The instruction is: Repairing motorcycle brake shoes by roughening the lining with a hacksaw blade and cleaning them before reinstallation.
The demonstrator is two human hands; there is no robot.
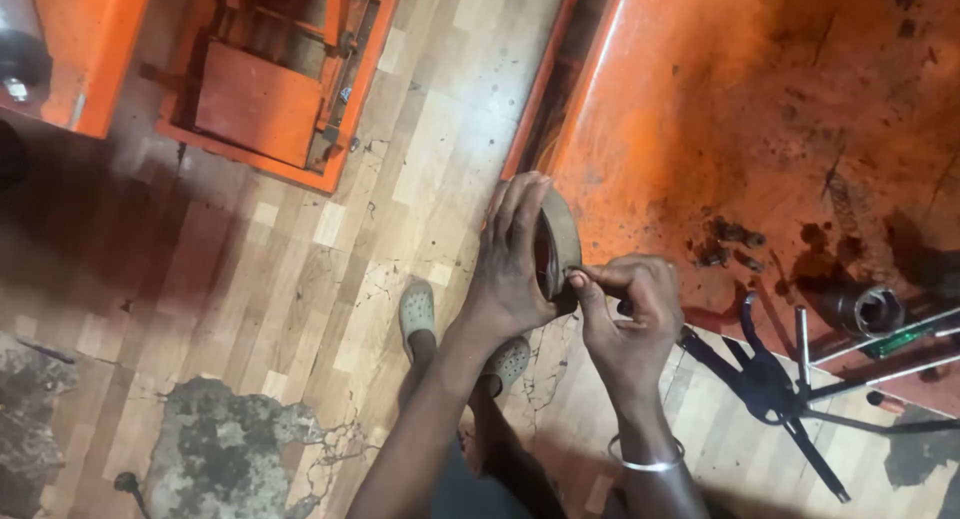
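We're looking straight down, and our left hand (510,264) is wrapped around a metal ring (560,241), fingers curled over its outer face and holding it on edge just off the lip of the orange tabletop (720,109). The ring is a dull grey band, worn and grimy, with a dark hollow showing on its inner side. Our right hand (625,314) comes in from four o'clock, thumb and forefinger pinched tight on the ring's lower rim; whether a small part sits between those fingertips, we cannot tell. A thin silver bangle (645,464) circles that wrist.

At three o'clock from the ring, on the stained, greasy tabletop, lie a few small dark bolts (730,244). Farther out, toward four o'clock, a short steel socket (868,309) rests near some long metal rods (880,379) and a black strap tool (765,379). Down at six o'clock our sandals (418,309) stand on a cracked wooden floor (300,279). At eleven o'clock sits an orange metal frame (270,89).
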